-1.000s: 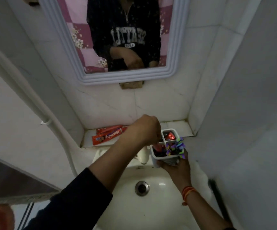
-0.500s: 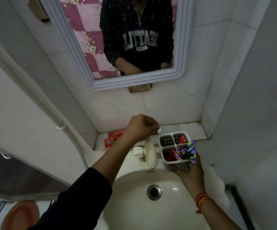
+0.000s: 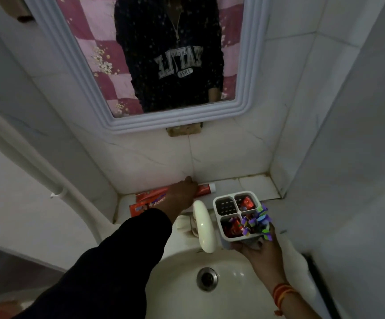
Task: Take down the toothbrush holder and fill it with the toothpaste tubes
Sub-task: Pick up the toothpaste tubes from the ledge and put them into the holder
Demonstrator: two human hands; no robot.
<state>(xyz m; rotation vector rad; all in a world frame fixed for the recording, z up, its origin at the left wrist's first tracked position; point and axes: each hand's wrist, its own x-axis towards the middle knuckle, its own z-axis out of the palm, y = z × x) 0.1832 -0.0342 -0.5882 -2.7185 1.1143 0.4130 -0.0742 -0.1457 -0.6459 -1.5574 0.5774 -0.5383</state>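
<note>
My left hand point(image 3: 182, 194) lies over the red toothpaste tube with the white cap point(image 3: 206, 189) on the white tiled ledge point(image 3: 253, 184); whether my fingers have closed on it I cannot tell. I should pinch it mid-body and lift it clear of the red toothpaste boxes point(image 3: 145, 202) at eight o'clock. My right hand point(image 3: 259, 247) grips the white four-compartment plastic toothbrush holder point(image 3: 219, 226) at four o'clock, over the white basin point(image 3: 175, 284). The empty slotted compartment looks the best target; keep the holder level.
</note>
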